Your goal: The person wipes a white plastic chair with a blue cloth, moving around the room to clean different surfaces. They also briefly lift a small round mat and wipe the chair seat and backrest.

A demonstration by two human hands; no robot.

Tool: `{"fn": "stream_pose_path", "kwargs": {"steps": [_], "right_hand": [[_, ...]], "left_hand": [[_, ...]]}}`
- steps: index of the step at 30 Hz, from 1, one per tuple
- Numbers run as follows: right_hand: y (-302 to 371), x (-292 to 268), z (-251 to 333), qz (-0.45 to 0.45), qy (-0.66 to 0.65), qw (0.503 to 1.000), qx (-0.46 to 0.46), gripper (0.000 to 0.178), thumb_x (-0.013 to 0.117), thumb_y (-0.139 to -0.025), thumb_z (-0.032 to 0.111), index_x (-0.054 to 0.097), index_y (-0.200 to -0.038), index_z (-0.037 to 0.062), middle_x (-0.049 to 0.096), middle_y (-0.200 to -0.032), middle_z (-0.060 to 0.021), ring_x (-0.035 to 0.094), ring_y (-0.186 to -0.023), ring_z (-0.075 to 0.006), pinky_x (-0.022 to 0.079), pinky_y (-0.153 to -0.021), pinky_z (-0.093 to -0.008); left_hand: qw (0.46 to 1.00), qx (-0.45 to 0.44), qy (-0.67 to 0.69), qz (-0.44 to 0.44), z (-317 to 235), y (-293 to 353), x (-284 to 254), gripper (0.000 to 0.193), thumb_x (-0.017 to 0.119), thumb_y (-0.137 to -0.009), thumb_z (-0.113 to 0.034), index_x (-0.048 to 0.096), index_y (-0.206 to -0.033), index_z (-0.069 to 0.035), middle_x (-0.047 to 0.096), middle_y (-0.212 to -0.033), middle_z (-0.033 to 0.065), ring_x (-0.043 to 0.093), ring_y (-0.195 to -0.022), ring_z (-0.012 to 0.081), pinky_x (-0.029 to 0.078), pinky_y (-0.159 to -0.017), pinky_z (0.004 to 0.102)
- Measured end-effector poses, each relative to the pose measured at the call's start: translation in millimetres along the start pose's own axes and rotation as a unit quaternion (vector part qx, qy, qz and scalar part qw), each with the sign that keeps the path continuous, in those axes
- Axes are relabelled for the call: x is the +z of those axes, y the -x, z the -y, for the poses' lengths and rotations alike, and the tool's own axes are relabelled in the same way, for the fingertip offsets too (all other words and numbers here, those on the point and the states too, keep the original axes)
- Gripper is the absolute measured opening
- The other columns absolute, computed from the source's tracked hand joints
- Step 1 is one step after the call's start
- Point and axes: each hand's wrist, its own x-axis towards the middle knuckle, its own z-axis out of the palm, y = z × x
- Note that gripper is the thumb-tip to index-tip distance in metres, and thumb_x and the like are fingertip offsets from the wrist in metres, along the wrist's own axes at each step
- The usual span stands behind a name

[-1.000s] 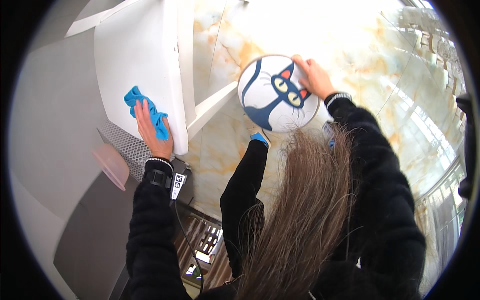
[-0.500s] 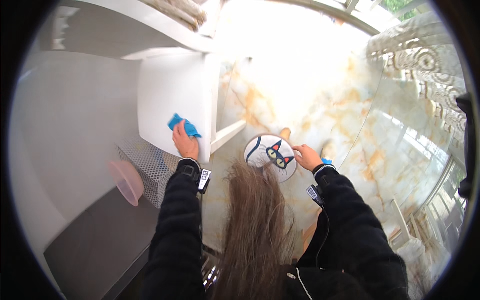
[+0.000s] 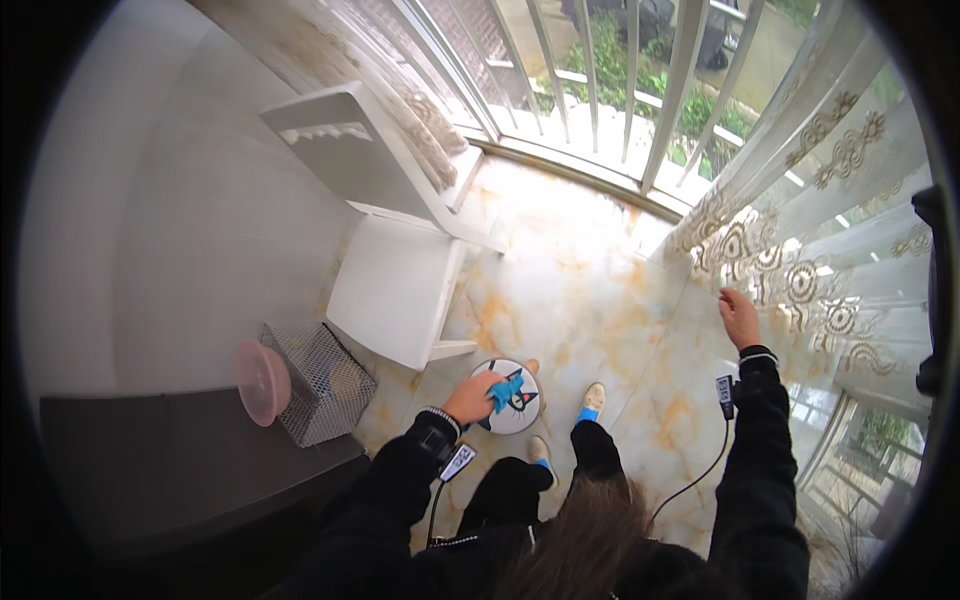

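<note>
My left hand (image 3: 470, 399) is closed on a blue cloth (image 3: 508, 391), which is bunched over a round seat (image 3: 521, 414) bearing a black cat picture. The hand and cloth cover part of the cat. Out to the right, my right hand (image 3: 739, 319) hangs in the air near a lace curtain (image 3: 800, 280), its fingers loosely extended and nothing visible in them. A white chair (image 3: 385, 290) with a tall back stands to the left, beyond the round seat.
A metal mesh basket (image 3: 318, 385) and a pink plastic basin (image 3: 263, 383) sit by a dark tabletop (image 3: 190, 475) on the left. White railings (image 3: 590, 70) stand beyond the marble-patterned floor (image 3: 560, 290). My feet are just right of the round seat.
My left hand has brought the blue cloth from the white chair's seat down onto the round seat. My right hand has left the round seat's edge and swung out right. The view has shifted.
</note>
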Motion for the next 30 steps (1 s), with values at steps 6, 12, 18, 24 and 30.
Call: {"fn": "stream_pose_path", "kwargs": {"steps": [6, 12, 18, 24, 30], "right_hand": [[13, -129, 107, -0.055, -0.011, 0.996, -0.075, 0.025, 0.060, -0.091, 0.014, 0.065, -0.111, 0.0001, 0.069, -0.100, -0.0140, 0.067, -0.090, -0.0232, 0.051, -0.081, -0.0315], [-68, -221, 257, -0.076, -0.107, 0.966, -0.221, 0.023, 0.059, -0.094, 0.016, 0.065, -0.109, 0.0002, 0.069, -0.097, -0.0091, 0.065, -0.088, -0.0156, 0.050, -0.079, -0.0269], [-192, -265, 393, -0.037, -0.081, 0.929, -0.360, 0.026, 0.059, -0.095, 0.021, 0.066, -0.109, -0.0002, 0.069, -0.097, -0.0107, 0.067, -0.088, -0.0172, 0.052, -0.078, -0.0284], [-280, -237, 538, 0.034, -0.117, 0.895, -0.428, 0.032, 0.058, -0.095, 0.026, 0.066, -0.111, -0.0005, 0.070, -0.102, -0.0146, 0.068, -0.092, -0.0227, 0.053, -0.080, -0.0316], [-317, -163, 706, 0.037, -0.082, 0.862, -0.499, 0.043, 0.058, -0.094, 0.037, 0.066, -0.114, 0.0004, 0.069, -0.107, -0.0175, 0.067, -0.097, -0.0273, 0.053, -0.084, -0.0347]], "left_hand": [[0.961, -0.260, 0.050, 0.083, -30, 142, -15, 0.033, 0.060, -0.088, -0.036, 0.065, -0.101, -0.005, 0.067, -0.089, 0.0159, 0.064, -0.082, 0.0295, 0.049, -0.077, 0.0369], [0.963, -0.264, -0.029, 0.057, -36, 210, 9, 0.045, 0.057, -0.085, -0.050, 0.066, -0.090, -0.006, 0.066, -0.087, 0.0199, 0.062, -0.083, 0.0407, 0.049, -0.074, 0.0443], [0.919, -0.388, 0.037, -0.054, -72, 202, 30, 0.045, 0.062, -0.079, -0.048, 0.067, -0.092, -0.005, 0.067, -0.086, 0.0222, 0.063, -0.084, 0.0404, 0.050, -0.077, 0.0449], [0.959, -0.257, 0.062, -0.105, -118, 172, 51, 0.024, 0.062, -0.081, -0.024, 0.063, -0.094, -0.004, 0.064, -0.090, 0.0229, 0.062, -0.083, 0.0391, 0.048, -0.071, 0.0428], [0.914, -0.347, 0.110, -0.178, -82, 156, 22, 0.029, 0.067, -0.078, -0.022, 0.068, -0.105, -0.013, 0.069, -0.097, 0.0154, 0.066, -0.091, 0.0322, 0.052, -0.079, 0.0388]]}}
